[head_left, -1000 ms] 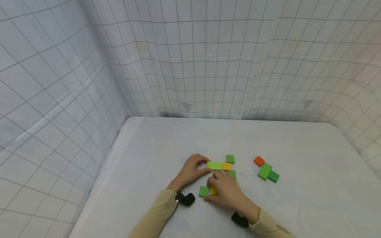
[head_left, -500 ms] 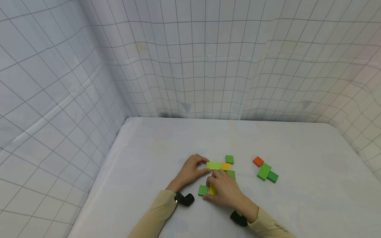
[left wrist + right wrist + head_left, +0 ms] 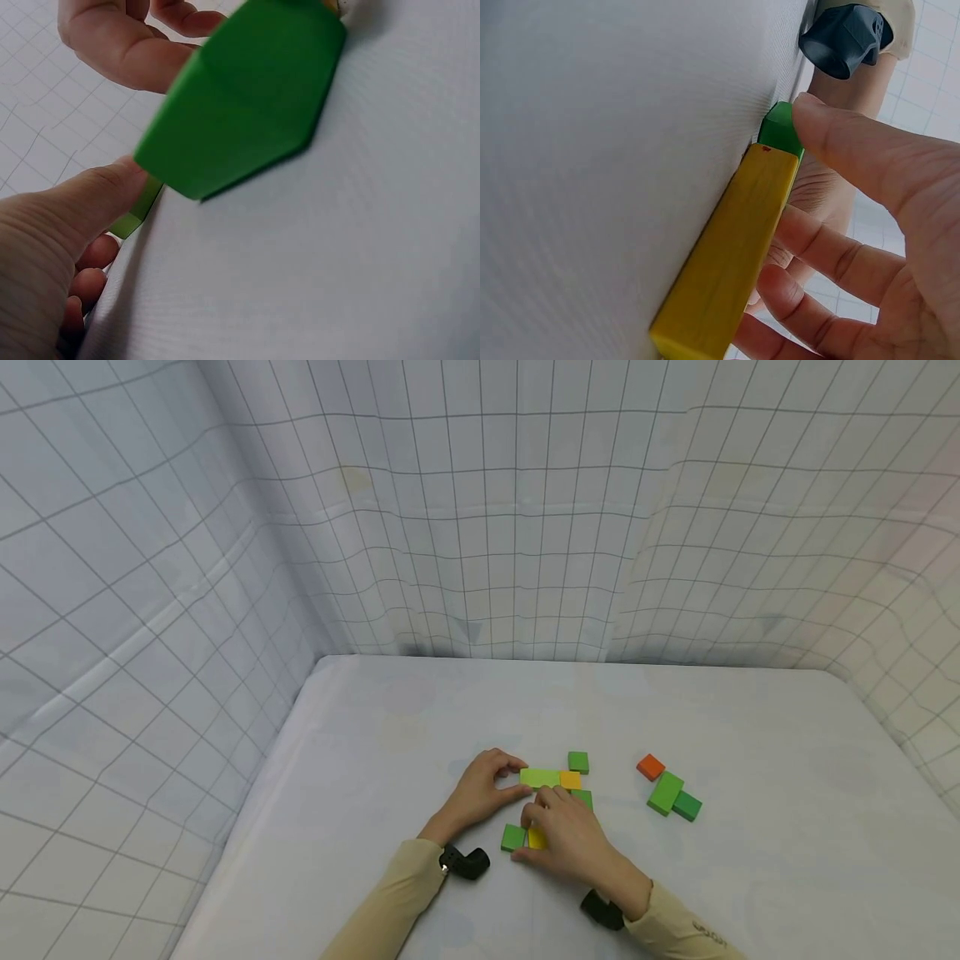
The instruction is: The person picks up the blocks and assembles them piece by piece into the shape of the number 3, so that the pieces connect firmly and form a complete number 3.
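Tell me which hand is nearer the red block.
Right. The right hand is left of the red block, closer to the person; the left hand is farther left, at the light green block.

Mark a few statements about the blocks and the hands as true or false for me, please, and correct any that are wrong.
1. The left hand is at one end of the light green block. True.
2. The orange block lies at that same end. False: it lies at the opposite end.
3. In the head view, the red block lies to the right of the right hand. True.
4. The right hand is touching the red block. False: it is at the small green block beside the yellow block.
5. Both sleeves are dark blue. False: they are pale tan.
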Demonstrator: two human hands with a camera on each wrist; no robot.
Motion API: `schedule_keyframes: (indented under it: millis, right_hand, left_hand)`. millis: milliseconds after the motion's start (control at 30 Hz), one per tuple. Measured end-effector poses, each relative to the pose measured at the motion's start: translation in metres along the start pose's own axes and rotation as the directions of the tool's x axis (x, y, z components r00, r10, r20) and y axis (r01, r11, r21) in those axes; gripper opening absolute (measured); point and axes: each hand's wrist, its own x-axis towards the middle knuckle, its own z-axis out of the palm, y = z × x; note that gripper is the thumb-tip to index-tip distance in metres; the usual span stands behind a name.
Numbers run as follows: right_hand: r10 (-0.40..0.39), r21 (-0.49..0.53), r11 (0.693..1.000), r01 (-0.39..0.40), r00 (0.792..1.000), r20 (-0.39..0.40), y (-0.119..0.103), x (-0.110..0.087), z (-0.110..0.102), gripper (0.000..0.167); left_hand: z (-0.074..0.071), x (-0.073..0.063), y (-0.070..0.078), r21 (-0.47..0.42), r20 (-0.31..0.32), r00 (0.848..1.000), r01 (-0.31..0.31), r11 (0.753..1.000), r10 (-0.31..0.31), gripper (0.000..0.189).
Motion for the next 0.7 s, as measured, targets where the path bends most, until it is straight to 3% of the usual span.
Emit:
schedule_keyframes:
  millis: [700]
  right_hand:
    - [-0.006,-0.002,1.000,0.006,1.000,-0.005,0.0024,-0.0002,0.0000,0.034]
  left_hand:
    - [0.0007,-0.0001,-0.0011,0.000,-0.004,1.000,-0.002,1.000,0.002,0.036]
